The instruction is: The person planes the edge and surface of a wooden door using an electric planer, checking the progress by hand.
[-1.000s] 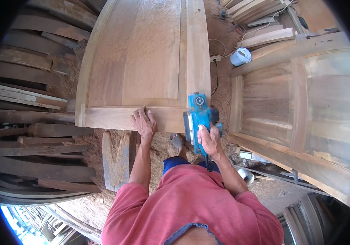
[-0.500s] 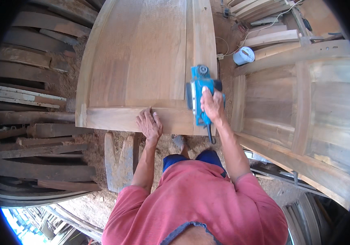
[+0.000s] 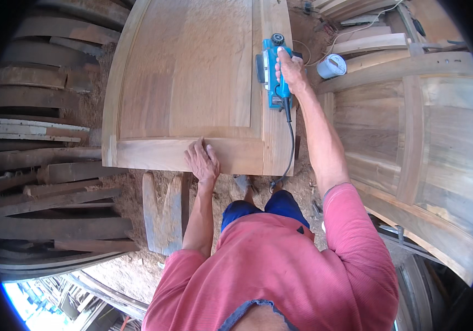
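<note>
A panelled wooden door lies flat before me, its near end rail toward my body. My right hand is wrapped round the handle of a blue electric planer, which rests on the door's right stile. From the planer's rear a dark cord hangs down past the near right corner. My left hand lies on the near rail, fingers spread and pointing away from me, holding nothing.
Stacked boards line the left side. To the right stand a second panelled wooden piece and a white bucket. A notched wooden support is below the near rail. Wood shavings cover the ground around.
My right hand has pushed the planer away from me along the right stile, and the arm is stretched further. The left hand stays on the near rail.
</note>
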Motion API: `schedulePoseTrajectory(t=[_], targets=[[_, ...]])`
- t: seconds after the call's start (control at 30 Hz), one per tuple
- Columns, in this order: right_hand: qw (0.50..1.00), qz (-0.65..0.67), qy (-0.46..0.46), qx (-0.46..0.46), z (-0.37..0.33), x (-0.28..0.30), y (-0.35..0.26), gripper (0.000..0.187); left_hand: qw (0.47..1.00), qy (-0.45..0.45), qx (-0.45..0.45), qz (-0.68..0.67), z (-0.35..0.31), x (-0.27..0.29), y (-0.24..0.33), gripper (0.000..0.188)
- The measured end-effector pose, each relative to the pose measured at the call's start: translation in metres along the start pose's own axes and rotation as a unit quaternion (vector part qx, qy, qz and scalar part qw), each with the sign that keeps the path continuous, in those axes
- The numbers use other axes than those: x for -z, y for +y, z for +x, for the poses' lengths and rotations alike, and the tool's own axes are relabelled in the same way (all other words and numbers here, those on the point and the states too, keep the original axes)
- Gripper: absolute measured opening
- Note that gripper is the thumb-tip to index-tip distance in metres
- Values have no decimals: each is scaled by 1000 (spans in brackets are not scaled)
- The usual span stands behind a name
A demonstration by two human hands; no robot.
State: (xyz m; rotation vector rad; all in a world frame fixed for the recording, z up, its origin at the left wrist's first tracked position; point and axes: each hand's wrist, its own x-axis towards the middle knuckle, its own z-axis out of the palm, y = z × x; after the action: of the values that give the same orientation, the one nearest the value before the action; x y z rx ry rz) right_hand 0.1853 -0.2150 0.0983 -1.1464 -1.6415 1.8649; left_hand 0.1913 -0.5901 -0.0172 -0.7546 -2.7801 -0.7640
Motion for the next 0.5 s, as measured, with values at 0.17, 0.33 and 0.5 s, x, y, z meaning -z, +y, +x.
schedulePoseTrajectory(t=[0.17,0.33,0.5], targets=[[1000,2,-5,-15,-47,8,10,44,1000,-9,13,22,1,1,2,35],[1000,-6,-18,-25,-133,26,40,42,1000,-7,18,-1,1,3,7,40],[994,-88,-52,-34,-247,43,58,41,1000,-14,11,2,1,5,7,41]])
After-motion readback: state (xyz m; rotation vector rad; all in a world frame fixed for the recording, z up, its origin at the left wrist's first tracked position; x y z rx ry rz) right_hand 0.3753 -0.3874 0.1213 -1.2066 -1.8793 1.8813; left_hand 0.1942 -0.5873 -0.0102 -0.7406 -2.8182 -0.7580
